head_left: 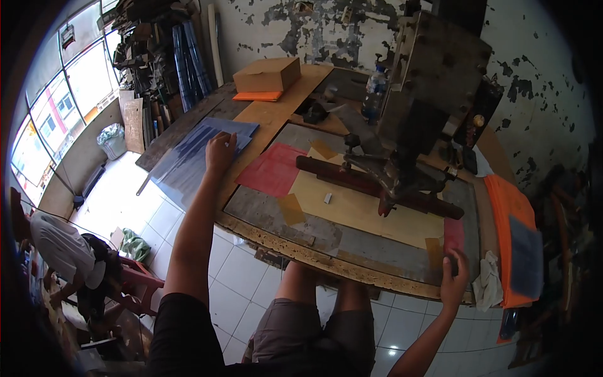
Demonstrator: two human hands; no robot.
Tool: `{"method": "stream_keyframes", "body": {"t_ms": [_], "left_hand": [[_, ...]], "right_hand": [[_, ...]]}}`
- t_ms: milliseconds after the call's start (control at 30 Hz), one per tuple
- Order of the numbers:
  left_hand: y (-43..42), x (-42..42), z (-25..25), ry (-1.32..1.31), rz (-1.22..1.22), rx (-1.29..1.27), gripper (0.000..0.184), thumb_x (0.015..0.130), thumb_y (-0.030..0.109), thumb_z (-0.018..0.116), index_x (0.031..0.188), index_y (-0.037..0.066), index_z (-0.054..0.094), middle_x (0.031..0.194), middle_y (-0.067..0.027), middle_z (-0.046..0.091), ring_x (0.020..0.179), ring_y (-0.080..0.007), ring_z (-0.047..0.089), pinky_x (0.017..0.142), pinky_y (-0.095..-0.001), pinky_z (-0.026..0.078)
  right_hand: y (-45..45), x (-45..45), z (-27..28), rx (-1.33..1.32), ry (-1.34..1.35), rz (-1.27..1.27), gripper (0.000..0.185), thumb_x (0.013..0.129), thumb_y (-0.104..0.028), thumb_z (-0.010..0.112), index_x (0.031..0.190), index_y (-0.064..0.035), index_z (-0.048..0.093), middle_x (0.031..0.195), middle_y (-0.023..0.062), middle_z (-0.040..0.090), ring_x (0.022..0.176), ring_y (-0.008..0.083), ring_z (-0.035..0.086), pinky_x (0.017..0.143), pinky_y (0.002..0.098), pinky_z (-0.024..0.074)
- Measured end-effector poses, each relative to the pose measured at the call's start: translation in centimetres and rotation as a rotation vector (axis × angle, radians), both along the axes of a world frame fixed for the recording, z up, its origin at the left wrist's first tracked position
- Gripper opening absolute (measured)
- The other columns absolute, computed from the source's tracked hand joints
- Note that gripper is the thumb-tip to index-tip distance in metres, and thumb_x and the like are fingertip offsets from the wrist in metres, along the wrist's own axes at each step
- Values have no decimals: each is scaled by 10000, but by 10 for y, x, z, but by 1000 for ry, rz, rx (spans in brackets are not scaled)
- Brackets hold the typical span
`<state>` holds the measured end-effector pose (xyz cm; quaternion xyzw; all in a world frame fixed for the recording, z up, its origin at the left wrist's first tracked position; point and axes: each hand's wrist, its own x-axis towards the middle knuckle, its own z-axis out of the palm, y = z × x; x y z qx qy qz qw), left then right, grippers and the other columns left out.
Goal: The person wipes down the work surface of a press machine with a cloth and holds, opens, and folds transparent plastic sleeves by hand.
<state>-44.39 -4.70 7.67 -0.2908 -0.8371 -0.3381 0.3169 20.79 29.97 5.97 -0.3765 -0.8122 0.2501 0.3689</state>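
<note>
My left hand (220, 151) is over a stack of clear bluish plastic sheets (188, 157) at the table's left side. Its fingers are curled together, and whether a sheet edge is pinched in them I cannot make out. Near the front right corner of the press bed (352, 248), my right hand (456, 274) has its thumb and fingers apart, just below a red sheet's end (453, 231). A cream-coloured board (358, 204) lies taped on the bed, a small pale block (328, 198) on it. Another red sheet (270, 168) sticks out at left. Above hangs the press's dark red bar (377, 185).
A cardboard box (267, 76) rests on orange material at the back. A water bottle (375, 94) stands behind the press (433, 81). Orange bags (509, 220), a blue sheet (526, 257) and a white cloth (488, 281) are at right. Another person (66, 251) is at lower left.
</note>
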Motion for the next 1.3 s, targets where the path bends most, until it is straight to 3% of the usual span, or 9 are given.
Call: {"method": "stream_keyframes", "body": {"t_ms": [233,433,633,933,1033,1300], "left_hand": [[1,1,-2,51,-103,-53,239,947,293,809,920,57,841,985,-101,749,955,-326,723,926,-446,548],[-3,-3,-2,-138,-97,-113,281,849,368,886,946,105,861,975,-100,736,974,-290,718,920,-428,556],[-5,-10,-2,-170,-111,-93,288,858,360,883,984,100,875,948,-119,744,929,-286,723,887,-424,564],[-9,-21,-9,-270,-78,-16,305,947,293,771,1025,4,827,1074,-184,802,1015,-344,769,935,-452,569],[-5,-14,-5,-253,79,132,287,983,255,682,1044,-1,797,1088,-198,799,1002,-364,778,910,-462,574],[-25,-59,-29,-508,-87,937,309,1072,224,513,1140,-44,651,1081,-176,802,948,-270,804,790,-399,625]], "right_hand": [[2,-3,-2,23,-18,-56,325,1079,-214,686,1348,-35,712,1399,158,675,1352,327,635,1161,454,475],[3,-2,-4,37,-38,-55,328,1075,-211,689,1349,-32,708,1397,160,675,1347,331,637,1161,451,473],[6,0,-5,31,-32,-32,334,1072,-223,695,1340,-24,712,1385,168,680,1342,334,638,1165,454,466],[4,-1,-4,9,-17,-47,337,1073,-228,695,1338,-21,714,1383,168,682,1338,333,639,1162,453,466],[4,-1,-4,17,-20,-55,338,1073,-230,695,1338,-20,714,1383,166,685,1330,330,644,1155,454,471],[2,-2,1,14,5,-22,319,1070,-202,686,1326,-14,715,1354,163,700,1296,324,661,1135,444,482]]}}
